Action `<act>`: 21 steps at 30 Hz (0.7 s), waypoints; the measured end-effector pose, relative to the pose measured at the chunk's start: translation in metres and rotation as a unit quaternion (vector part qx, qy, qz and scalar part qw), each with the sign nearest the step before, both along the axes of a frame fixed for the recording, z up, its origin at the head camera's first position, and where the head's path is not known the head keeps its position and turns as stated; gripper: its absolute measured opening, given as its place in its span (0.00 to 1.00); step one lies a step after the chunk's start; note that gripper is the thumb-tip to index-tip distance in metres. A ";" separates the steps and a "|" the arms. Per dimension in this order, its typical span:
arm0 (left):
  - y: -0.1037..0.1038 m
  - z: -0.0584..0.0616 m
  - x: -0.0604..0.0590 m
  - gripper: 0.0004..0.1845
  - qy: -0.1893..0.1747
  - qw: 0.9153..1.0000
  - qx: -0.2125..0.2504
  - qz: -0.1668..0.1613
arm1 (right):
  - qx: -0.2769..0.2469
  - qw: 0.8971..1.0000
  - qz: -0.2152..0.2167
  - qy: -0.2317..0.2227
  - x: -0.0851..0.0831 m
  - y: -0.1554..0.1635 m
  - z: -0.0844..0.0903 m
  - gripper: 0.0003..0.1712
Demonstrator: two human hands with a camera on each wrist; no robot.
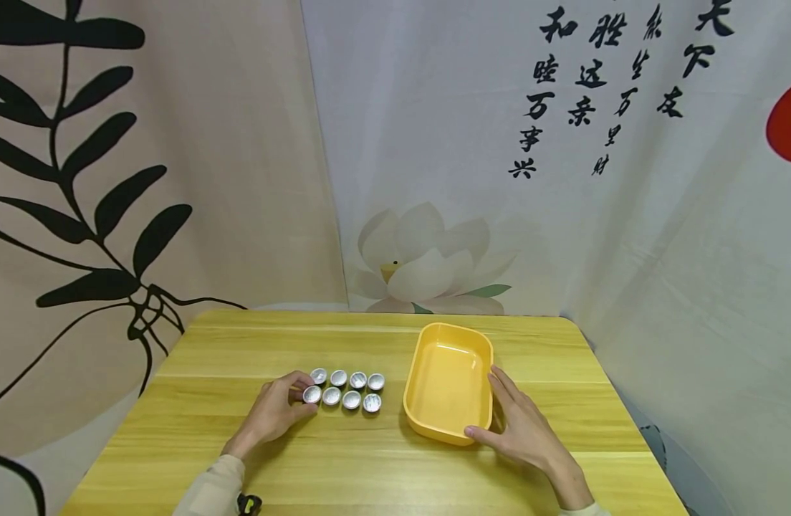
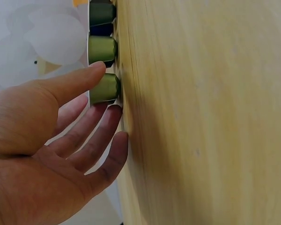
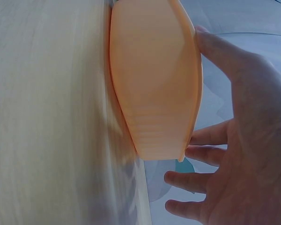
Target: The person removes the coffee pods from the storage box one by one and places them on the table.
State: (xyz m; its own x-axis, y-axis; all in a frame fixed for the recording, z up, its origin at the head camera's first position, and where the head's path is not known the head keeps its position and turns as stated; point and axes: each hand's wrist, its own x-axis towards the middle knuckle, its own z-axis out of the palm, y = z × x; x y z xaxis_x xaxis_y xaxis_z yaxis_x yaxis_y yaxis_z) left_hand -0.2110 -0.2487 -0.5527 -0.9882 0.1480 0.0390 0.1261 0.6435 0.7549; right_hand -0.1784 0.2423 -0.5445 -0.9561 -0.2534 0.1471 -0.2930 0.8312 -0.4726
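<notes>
Several coffee capsules [image 1: 352,400], silver lids up, stand in two rows on the table. My left hand [image 1: 276,408] is at the left end of the rows, thumb and fingers around the end capsule [image 1: 312,395] of the near row. In the left wrist view that capsule [image 2: 105,90] has a green body, and the thumb of my left hand [image 2: 56,126] overlaps its edge. My right hand [image 1: 524,430] touches the yellow tray [image 1: 439,435] at its right side, thumb by the near corner. The right wrist view shows the fingers of that hand [image 3: 248,140] spread beside the tray wall [image 3: 154,84].
The wooden table [image 1: 344,473] reaches back to a hanging cloth [image 1: 434,143] printed with a lotus and black characters. A second cloth [image 1: 241,143] with dark leaves hangs at the left. The tray stands right of the capsules with a strip of table between.
</notes>
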 end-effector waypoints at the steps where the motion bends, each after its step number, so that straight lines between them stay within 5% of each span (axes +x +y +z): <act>1: 0.000 0.000 0.000 0.20 0.000 1.000 0.000 0.000 | 0.000 1.000 -0.001 0.000 0.000 0.000 0.000 0.70; 14: -0.005 0.002 0.003 0.25 -0.014 1.000 -0.008 0.015 | 0.002 1.000 -0.003 -0.004 0.001 0.000 0.001 0.70; 21: -0.007 0.004 0.006 0.27 0.008 0.999 -0.020 0.026 | 0.000 1.000 -0.001 0.001 0.001 0.000 0.001 0.70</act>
State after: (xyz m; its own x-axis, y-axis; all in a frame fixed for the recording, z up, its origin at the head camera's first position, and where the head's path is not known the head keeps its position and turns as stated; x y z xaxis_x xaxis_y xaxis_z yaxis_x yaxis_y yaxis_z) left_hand -0.2050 -0.2560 -0.5485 -0.9939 0.0984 0.0503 0.1039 0.6787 0.7270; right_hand -0.1774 0.2420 -0.5433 -0.9564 -0.2509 0.1493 -0.2919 0.8323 -0.4712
